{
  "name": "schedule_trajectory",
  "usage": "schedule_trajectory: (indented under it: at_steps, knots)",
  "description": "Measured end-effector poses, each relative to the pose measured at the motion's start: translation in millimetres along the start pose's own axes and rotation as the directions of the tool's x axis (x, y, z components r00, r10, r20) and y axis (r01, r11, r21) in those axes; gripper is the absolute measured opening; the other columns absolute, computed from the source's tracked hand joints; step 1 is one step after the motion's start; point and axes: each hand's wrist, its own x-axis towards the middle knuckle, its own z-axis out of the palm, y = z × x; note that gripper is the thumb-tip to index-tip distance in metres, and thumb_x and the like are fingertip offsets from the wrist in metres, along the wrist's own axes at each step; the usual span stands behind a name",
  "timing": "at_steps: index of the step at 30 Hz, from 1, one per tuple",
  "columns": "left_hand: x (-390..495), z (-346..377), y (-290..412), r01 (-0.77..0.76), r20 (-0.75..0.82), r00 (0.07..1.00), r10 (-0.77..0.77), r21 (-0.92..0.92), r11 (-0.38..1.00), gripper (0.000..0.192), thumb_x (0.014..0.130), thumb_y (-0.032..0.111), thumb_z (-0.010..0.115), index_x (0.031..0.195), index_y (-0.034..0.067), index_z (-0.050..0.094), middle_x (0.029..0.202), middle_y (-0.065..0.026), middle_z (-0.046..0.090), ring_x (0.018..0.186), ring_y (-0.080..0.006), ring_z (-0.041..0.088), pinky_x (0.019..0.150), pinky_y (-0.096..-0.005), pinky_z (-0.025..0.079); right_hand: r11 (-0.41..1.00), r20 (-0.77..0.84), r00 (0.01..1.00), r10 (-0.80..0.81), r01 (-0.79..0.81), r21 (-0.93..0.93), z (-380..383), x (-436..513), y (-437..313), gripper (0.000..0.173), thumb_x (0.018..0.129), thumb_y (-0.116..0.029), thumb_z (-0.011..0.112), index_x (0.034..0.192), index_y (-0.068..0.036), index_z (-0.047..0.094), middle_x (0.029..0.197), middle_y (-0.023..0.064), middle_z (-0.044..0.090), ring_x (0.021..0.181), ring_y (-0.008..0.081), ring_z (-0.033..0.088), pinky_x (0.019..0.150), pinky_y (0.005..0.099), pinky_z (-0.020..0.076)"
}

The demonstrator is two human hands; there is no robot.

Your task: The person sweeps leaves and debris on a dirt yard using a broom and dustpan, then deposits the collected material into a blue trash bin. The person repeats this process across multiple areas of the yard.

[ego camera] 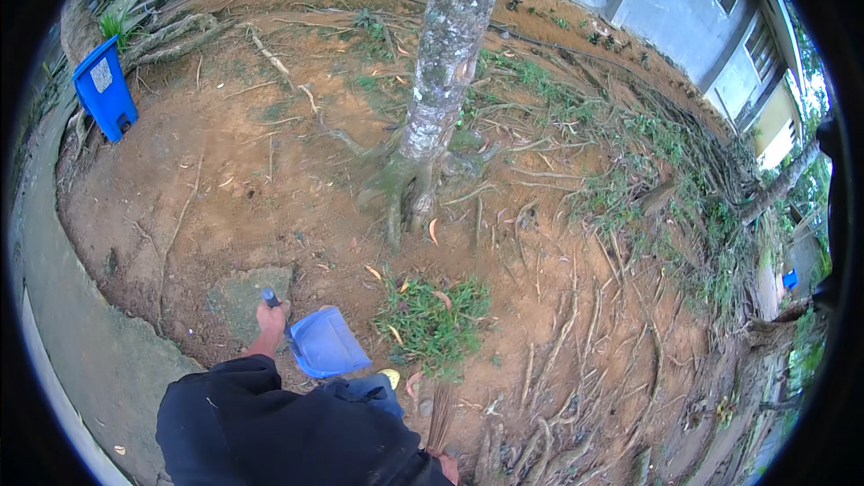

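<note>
My left hand (271,321) grips the dark handle of a blue plastic dustpan (329,344), whose pan is close to the ground beside my leg. At the bottom of the view, my right hand (445,466) is closed on the bound end of a broom of thin brown sticks (442,412). The broom's sticks reach up to a heap of green cut grass (435,324) mixed with some dry leaves. The sticks' far tips are hidden at the heap. A yellow shoe tip (391,378) shows between the dustpan and the broom.
A tree trunk (445,61) rises ahead, with exposed roots (574,324) spreading to the right. A blue waste bin (106,89) stands at the upper left. A concrete path edge (101,344) runs along the left. A flat stone (246,297) lies by my left hand; a building wall (661,20) stands behind.
</note>
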Motion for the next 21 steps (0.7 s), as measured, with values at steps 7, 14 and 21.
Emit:
schedule_trajectory:
  at_steps: [7, 14, 21]
  knots:
    - [-29, 49, 30, -0.04, 0.122, 0.991, 0.048, -0.062, 0.997, 0.018, 0.08, 0.013, 0.081, 0.093, 0.007, 0.069, 0.084, -0.003, 0.068, 0.08, -0.0169, 0.065, 0.072, -0.038, 0.052, 0.92, 0.003, 0.981, -0.192, 0.181, -0.347, -44, 33, -115, 0.04, 0.087, -0.014, 0.068, 0.121, 0.007, 0.067, 0.097, 0.0166, 0.074, 0.092, 0.0269, 0.07, 0.083, 0.0387, 0.0534]
    - [-74, 37, 24, 0.016, 0.115, 0.993, 0.014, -0.256, 0.967, 0.013, 0.086, 0.001, 0.076, 0.096, 0.004, 0.069, 0.096, -0.0043, 0.071, 0.091, -0.0177, 0.066, 0.09, -0.037, 0.051, 0.995, 0.031, 0.995, -0.092, 0.094, -0.045, -73, 102, -204, 0.034, 0.088, -0.018, 0.072, 0.11, 0.007, 0.066, 0.075, 0.0143, 0.07, 0.059, 0.0237, 0.067, 0.052, 0.0362, 0.0532]
    - [-150, 51, 44, -0.131, -0.018, 0.991, 0.13, -0.194, 0.972, 0.015, 0.087, -0.005, 0.073, 0.096, 0.005, 0.065, 0.105, -0.0091, 0.07, 0.104, -0.0179, 0.063, 0.099, -0.0371, 0.048, 0.986, 0.152, 0.984, -0.093, 0.112, -0.124, -112, 188, -314, 0.028, 0.089, -0.02, 0.071, 0.101, 0.005, 0.066, 0.078, 0.0126, 0.07, 0.058, 0.0214, 0.065, 0.051, 0.0333, 0.0528]
